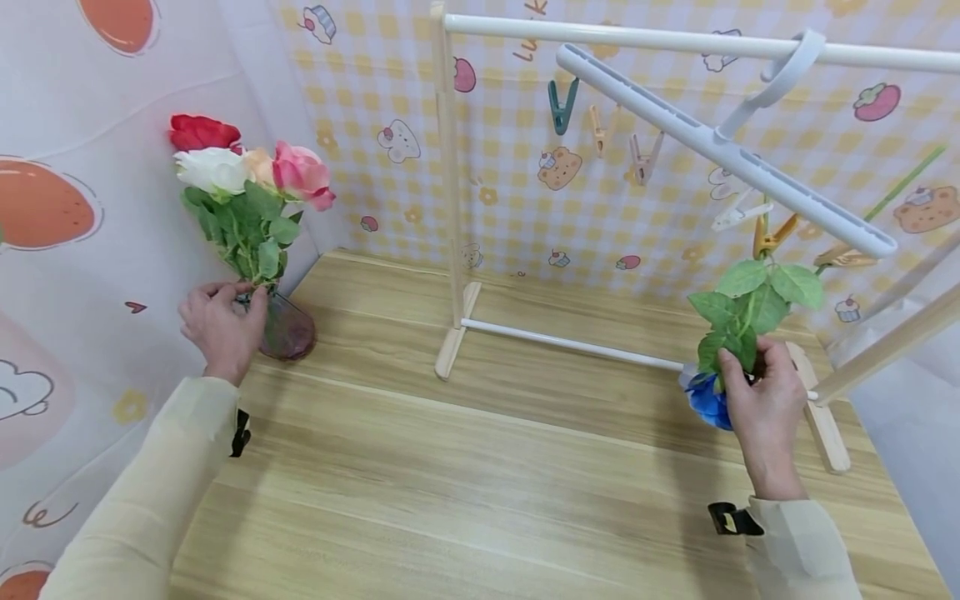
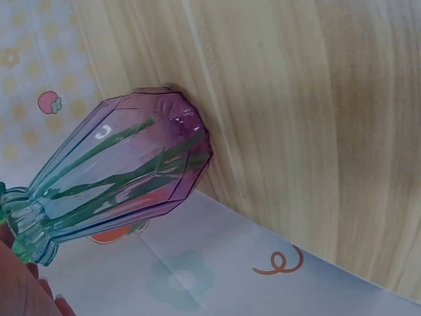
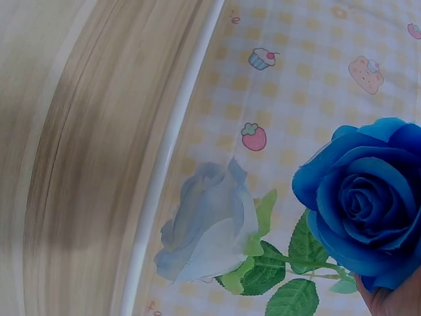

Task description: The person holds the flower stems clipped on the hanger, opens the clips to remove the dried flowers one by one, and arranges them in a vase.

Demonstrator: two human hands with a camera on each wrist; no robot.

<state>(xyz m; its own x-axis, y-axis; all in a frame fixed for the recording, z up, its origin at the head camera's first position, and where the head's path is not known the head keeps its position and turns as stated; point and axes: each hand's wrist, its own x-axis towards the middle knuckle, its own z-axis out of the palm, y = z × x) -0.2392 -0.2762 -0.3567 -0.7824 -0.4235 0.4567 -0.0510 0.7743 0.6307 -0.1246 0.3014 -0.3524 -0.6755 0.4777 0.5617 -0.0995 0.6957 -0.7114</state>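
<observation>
My left hand grips the neck of a faceted purple-tinted glass vase on the table at the left. Red, white, peach and pink roses rise from it, and their green stems show through the glass. On the right, my right hand pinches the leafy stem of a blue rose, its bloom pointing down. Beside it hangs a pale rose. Above the leaves, an orange clothespin hangs from a tilted grey hanger.
A white rail on wooden posts carries the hanger. Green, tan, pink and white clothespins hang along it. Low down runs a white crossbar. Patterned cloth stands behind the wooden table.
</observation>
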